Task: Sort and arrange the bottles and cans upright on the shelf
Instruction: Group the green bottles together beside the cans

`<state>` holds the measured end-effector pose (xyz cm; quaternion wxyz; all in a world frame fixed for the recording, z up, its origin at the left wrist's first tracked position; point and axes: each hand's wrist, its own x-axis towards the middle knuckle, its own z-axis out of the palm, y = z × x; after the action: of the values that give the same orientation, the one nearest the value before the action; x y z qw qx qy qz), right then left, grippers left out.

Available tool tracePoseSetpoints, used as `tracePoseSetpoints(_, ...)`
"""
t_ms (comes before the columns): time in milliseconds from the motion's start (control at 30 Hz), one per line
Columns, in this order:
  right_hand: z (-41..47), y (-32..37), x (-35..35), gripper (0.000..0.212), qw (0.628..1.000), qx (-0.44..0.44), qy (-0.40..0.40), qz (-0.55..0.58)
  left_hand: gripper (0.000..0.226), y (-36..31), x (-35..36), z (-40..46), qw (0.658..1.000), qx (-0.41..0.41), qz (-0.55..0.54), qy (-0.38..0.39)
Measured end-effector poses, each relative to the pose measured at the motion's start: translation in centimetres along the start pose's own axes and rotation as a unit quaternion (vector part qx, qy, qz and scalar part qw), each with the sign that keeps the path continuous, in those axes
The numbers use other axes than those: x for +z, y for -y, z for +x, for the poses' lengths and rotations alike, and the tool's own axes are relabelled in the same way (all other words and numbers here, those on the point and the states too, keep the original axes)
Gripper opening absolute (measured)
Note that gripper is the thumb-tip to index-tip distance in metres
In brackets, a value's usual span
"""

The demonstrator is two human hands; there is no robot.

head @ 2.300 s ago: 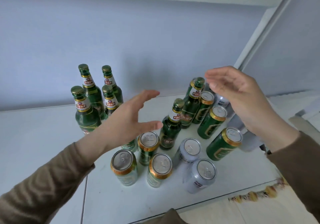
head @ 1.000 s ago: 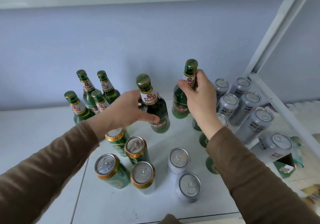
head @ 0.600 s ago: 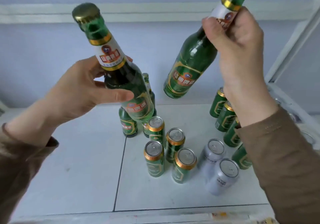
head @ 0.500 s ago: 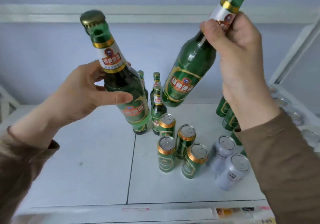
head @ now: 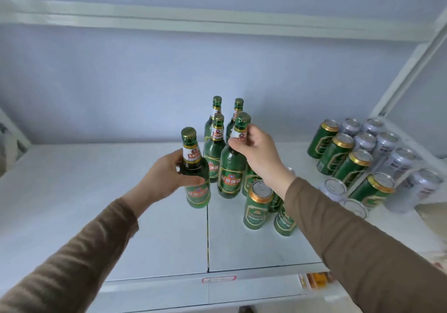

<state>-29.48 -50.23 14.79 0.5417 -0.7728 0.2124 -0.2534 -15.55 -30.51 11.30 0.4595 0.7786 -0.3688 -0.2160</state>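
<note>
The right forearm (head: 338, 220) covers most of the green cans (head: 285, 220) at centre right and part of two silver cans (head: 335, 187). The rear bottles (head: 217, 105) show only necks and caps behind the front ones. Label print is too small to read. Both sleeves (head: 60, 276) run off the bottom edge.

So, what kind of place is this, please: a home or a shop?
Probably a shop or stockroom. The white metal shelf carries a price-label strip on its front edge, and many identical green bottles, green cans and silver cans stand grouped by type.
</note>
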Motion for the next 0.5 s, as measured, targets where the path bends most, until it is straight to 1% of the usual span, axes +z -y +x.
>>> tracePoseSetpoints(100, 0.5, -2.1, 0.3, 0.025, 0.999, 0.019, 0.007, -0.046, 0.046, 1.6, 1.3, 1.4, 1.0, -0.015, 0.014, 0.007)
tracePoseSetpoints(367, 1.3, -4.6, 0.0, 0.033, 0.993, 0.051, 0.01, -0.109, 0.048, 2.5, 3.4, 4.8, 0.998, -0.033, 0.025, 0.042)
tracePoseSetpoints(500, 1.6, -5.3, 0.0, 0.034, 0.99, 0.057, 0.016, -0.124, 0.045, 2.6, 4.1, 5.5, 0.998, -0.037, 0.029, 0.053)
